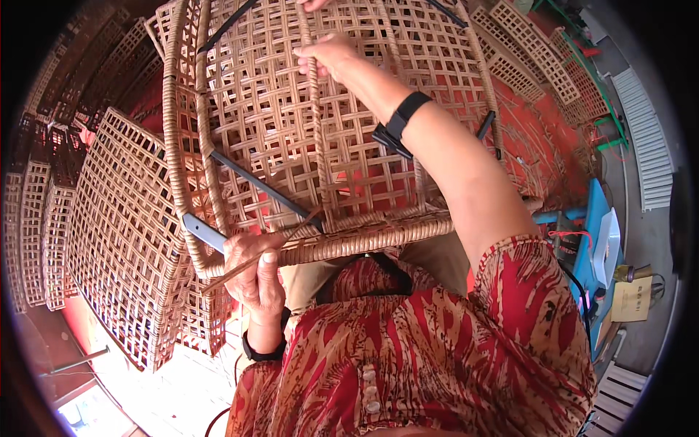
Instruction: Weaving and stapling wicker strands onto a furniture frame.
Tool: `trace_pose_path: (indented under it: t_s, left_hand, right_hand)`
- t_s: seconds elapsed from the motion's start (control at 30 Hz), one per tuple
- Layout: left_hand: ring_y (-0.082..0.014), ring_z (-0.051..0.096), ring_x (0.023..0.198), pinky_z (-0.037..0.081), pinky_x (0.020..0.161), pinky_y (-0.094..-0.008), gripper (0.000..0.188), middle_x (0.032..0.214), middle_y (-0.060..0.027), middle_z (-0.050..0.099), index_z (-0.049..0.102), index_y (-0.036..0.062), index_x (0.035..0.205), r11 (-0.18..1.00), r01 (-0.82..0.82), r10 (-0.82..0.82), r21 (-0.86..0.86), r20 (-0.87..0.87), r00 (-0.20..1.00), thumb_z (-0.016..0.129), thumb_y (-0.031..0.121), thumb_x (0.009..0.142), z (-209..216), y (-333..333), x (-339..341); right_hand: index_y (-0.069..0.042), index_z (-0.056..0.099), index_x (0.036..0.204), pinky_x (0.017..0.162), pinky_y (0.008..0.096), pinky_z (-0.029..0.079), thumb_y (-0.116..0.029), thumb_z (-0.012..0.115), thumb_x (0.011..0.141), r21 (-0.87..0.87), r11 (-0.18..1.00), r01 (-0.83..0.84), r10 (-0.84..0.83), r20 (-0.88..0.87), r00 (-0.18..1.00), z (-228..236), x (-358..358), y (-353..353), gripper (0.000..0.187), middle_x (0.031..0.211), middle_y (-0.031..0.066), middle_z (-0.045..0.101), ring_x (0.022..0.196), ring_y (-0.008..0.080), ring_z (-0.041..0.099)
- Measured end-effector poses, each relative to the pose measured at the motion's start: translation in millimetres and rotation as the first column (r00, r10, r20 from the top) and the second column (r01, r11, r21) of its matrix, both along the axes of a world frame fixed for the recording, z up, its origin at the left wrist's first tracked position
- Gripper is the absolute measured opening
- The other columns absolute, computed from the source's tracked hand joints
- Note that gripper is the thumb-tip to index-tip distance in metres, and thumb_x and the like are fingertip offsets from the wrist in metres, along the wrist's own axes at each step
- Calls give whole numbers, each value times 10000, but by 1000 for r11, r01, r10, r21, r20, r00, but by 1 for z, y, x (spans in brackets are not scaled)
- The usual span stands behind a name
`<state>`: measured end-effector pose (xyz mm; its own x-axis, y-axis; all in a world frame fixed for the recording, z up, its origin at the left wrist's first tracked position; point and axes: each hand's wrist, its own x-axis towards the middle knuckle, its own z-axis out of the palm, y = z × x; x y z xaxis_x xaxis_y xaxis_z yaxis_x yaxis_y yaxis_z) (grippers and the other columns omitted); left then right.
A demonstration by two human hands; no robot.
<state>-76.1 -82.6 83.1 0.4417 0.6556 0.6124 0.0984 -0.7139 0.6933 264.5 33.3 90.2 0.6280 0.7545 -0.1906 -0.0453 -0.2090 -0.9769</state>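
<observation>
A large woven rattan basket frame (pixel 255 116) leans toward me, its open lattice fixed to thick wrapped edges. At its near left corner my left hand (pixel 255 280) is closed by the wrapped rim, with a loose rattan strand (pixel 240 271) running across its fingers. A flat grey strip with a rounded end (pixel 204 233) sticks out from under that hand; its kind is unclear. Farther up, my right hand (pixel 331 57) is closed around a wrapped rattan rib (pixel 314 109). Part of another hand (pixel 313 4) shows above it at the top edge; whose it is stays hidden.
Black straight braces (pixel 262 191) cross the frame's corners. More woven lattice panels (pixel 120 233) stand stacked at left, others (pixel 539 51) at far right. Cut rattan scraps (pixel 539 156) lie on the red floor. A blue table edge (pixel 598 218) and a box (pixel 632 298) are at right.
</observation>
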Motion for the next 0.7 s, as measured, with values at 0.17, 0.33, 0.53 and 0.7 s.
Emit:
trace_pose_path:
  t_s: [0.17, 0.33, 0.53, 0.7]
  left_hand:
    - [-246, 547, 755, 434, 732, -355, 207, 758, -82, 629, 675, 6, 824, 998, 7, -6, -64, 16, 1000, 570, 180, 862, -2, -3, -2]
    - [-243, 544, 761, 430, 743, -363, 222, 758, -76, 630, 674, 5, 823, 998, 42, -39, -43, 78, 996, 578, 203, 855, -3, 1, -4]
    - [-239, 535, 759, 426, 754, -367, 221, 755, -76, 633, 678, 6, 815, 998, 54, -51, -43, 61, 997, 591, 207, 843, 0, 0, -6]
    - [-235, 562, 744, 447, 714, -341, 112, 776, -87, 625, 671, -1, 854, 975, 200, -193, -93, 81, 978, 625, 89, 805, 13, -10, 10]
  right_hand:
    - [14, 621, 919, 656, 290, 570, -121, 692, 814, 64, 996, -56, 58, -37, 998, 7, 1, 8, 185, 860, 144, 676, 769, 201, 683]
    - [9, 580, 1014, 744, 277, 550, -203, 616, 866, -170, 923, -345, 319, -159, 934, 10, -30, -35, 261, 925, 118, 667, 815, 185, 644]
    - [29, 599, 968, 651, 243, 560, -153, 660, 841, -187, 938, -291, 286, -53, 957, -20, -33, -63, 231, 896, 135, 669, 781, 172, 652]
    - [9, 633, 913, 542, 214, 549, -65, 671, 797, -268, 939, -215, 264, 164, 950, -28, -36, -64, 142, 862, 144, 664, 674, 144, 640]
